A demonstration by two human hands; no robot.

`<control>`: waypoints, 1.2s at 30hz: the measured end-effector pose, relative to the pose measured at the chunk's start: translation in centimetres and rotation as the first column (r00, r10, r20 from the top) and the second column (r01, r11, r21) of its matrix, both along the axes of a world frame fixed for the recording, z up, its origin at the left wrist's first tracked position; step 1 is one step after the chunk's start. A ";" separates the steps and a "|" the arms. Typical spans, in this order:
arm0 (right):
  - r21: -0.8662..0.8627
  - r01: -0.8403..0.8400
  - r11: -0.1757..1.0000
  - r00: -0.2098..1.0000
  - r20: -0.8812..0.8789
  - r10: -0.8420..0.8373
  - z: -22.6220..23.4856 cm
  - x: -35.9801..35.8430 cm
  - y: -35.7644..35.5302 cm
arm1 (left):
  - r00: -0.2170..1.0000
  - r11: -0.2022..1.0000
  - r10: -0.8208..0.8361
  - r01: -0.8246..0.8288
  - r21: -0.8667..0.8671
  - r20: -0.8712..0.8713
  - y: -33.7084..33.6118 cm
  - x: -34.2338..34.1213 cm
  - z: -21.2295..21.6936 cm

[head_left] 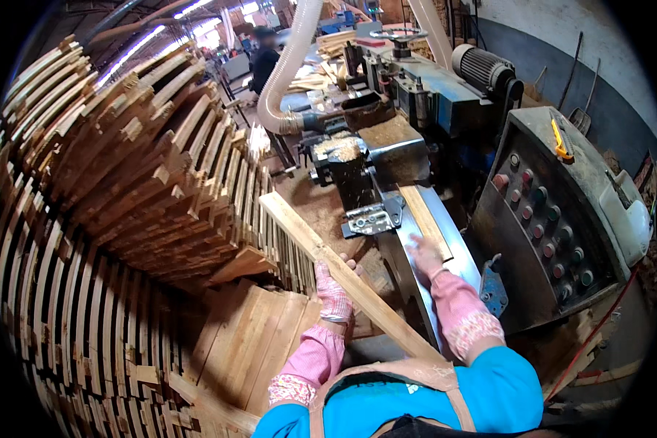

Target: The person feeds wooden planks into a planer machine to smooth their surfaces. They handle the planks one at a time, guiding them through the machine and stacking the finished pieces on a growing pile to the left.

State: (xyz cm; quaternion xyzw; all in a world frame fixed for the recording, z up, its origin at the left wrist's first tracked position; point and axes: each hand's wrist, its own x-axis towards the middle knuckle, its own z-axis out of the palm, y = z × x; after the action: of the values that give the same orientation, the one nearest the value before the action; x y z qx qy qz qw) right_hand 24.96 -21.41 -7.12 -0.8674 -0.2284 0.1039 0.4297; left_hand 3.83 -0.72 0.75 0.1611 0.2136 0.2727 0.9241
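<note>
My left hand (pixel 333 287), in a pink patterned glove, grips a long pale wooden board (pixel 299 231) that slants from the stacked wood down toward my body. My right hand (pixel 425 255) presses flat on a second, shorter board (pixel 420 212) lying on the steel feed table (pixel 456 252) of a woodworking machine (pixel 387 157). That board points into the machine's dark feed head. Both forearms wear pink sleeves.
Tall stacks of cut boards (pixel 124 182) fill the left side, with flat boards (pixel 248 343) lying low by my left arm. A grey control panel (pixel 555 226) with coloured buttons stands right. A white ribbed dust hose (pixel 288 66) rises above the machine. Another person (pixel 264 58) stands far back.
</note>
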 end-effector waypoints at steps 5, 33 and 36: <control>0.496 -0.400 0.771 0.534 -0.558 0.636 7.6 -13.8 -0.3 | 0.959 0.818 -0.026 0.184 0.545 -0.284 1.8 -2.1 -0.1; -0.252 0.226 0.941 0.882 0.464 -0.088 -3.6 7.5 3.3 | -0.654 0.854 0.516 0.445 0.271 -0.553 5.3 -42.7 2.0; 0.065 0.171 0.983 0.937 0.298 -0.182 -5.6 3.9 4.9 | -0.630 0.817 0.576 0.420 0.395 -0.521 5.5 -45.3 -1.4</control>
State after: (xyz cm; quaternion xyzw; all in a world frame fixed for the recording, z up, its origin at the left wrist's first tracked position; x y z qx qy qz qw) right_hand 28.88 -16.47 -12.73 -0.8818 -0.2147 -0.0734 0.4135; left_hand -41.42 4.83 -0.62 0.5286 0.8404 0.1141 0.0345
